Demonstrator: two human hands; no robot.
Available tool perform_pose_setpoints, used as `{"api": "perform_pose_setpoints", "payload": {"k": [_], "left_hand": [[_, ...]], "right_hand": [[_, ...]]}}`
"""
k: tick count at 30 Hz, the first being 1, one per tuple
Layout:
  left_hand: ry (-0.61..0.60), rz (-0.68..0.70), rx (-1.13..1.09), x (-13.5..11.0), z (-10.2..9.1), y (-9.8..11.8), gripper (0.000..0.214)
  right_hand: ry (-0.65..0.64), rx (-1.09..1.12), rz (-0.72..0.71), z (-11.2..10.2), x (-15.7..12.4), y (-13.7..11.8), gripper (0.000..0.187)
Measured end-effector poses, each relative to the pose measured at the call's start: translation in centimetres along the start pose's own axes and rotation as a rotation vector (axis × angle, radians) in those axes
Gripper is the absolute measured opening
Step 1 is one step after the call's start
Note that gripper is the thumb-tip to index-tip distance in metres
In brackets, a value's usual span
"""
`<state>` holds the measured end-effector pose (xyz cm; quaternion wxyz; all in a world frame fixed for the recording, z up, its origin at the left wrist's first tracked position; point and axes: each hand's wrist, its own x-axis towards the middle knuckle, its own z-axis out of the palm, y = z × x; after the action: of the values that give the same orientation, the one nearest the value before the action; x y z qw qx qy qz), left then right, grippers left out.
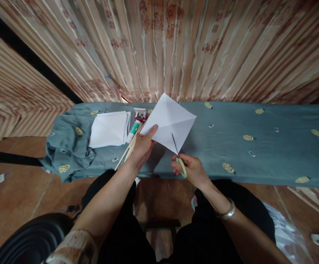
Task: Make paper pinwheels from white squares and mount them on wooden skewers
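A square sheet of white paper [167, 113], creased along its diagonals, is held up over the bench by my left hand [145, 143]. The thumb lies on top of its left corner and the fingers are beneath. My right hand [189, 168] grips scissors [181, 167] by their pale green handles. One dark blade lies over the sheet at its near corner, pointing inward along the crease; the other blade is hidden, apparently under the paper. Left of the sheet are a white and green glue stick [133, 131], thin wooden sticks [129, 150] and a small open box of metal pieces [140, 114].
A stack of white paper [110, 129] lies on the left of the narrow bench, which has a blue-green cloth [219, 139] over it. Behind hangs a striped curtain [159, 55]. A black round stool [33, 242] stands at lower left; a plastic bag [288, 231] is at lower right.
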<state>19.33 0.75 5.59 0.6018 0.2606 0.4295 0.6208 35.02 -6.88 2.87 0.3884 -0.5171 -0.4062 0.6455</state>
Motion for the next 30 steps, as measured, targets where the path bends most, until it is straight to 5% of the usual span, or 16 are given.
{"api": "perform_pose_setpoints", "payload": {"k": [30], "left_hand": [[-0.034,-0.036,0.016,-0.55,0.10,-0.09,0.035]], "right_hand": [[0.016,-0.016,-0.019,-0.06,0.03,-0.26,0.040]]}}
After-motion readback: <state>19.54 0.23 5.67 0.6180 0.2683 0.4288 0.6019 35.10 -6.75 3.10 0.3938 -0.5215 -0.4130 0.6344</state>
